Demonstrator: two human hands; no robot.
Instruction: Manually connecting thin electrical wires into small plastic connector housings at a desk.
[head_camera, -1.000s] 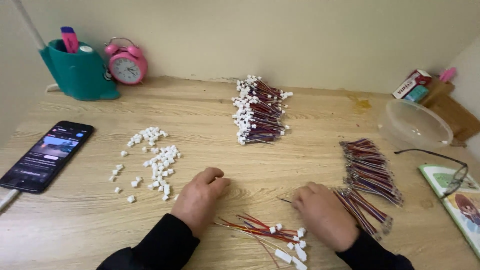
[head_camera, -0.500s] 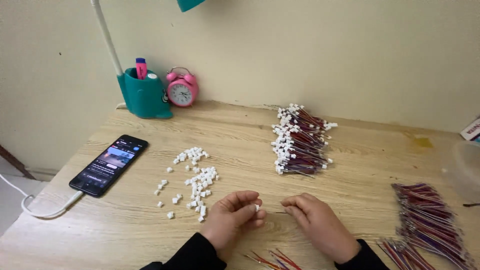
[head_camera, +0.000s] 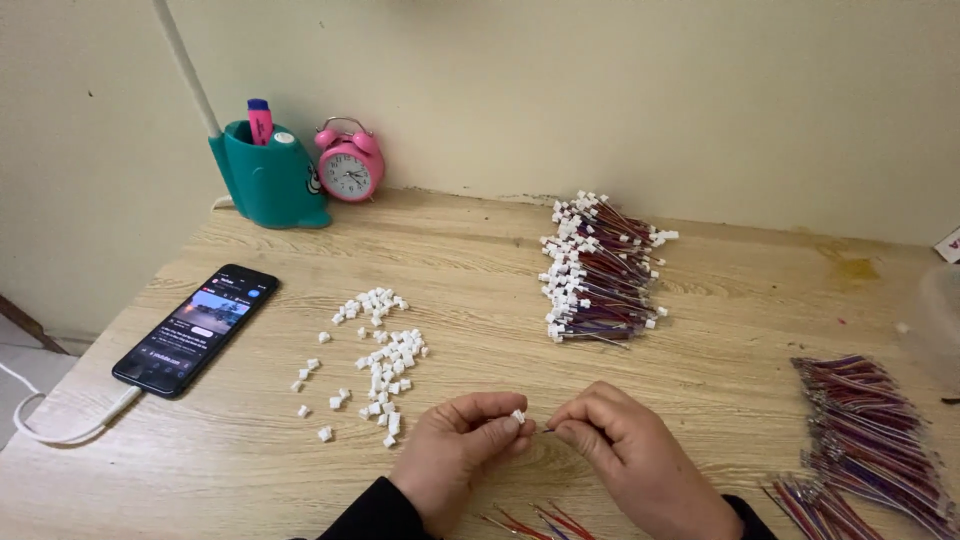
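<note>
The left hand (head_camera: 455, 452) is pinching a tiny white plastic connector housing (head_camera: 518, 416) between thumb and forefinger, while the right hand (head_camera: 625, 450) is closing its fingertips on the thin metal-tipped end of a wire (head_camera: 549, 431), just beside the housing. Both are being held just above the pale wood-grain tabletop (head_camera: 700, 340), near its front edge, right of the scattered heap of loose white housings (head_camera: 378, 358). The housing is judged very light, rigid and smooth, so it is likely slipping easily; gripping it by its flat sides seems best. The wire is judged limp and thin, best taken close behind its tip. Beyond the heap, toward the wall, the stack of finished red-and-dark wires with white ends (head_camera: 598, 270) is lying; far right of the heap, a bundle of bare-ended wires (head_camera: 860, 420) is resting. Left of the heap, a black phone with a lit screen (head_camera: 195, 328) is charging; behind it are standing a teal pen holder (head_camera: 268, 180) and a pink alarm clock (head_camera: 348, 168).
</note>
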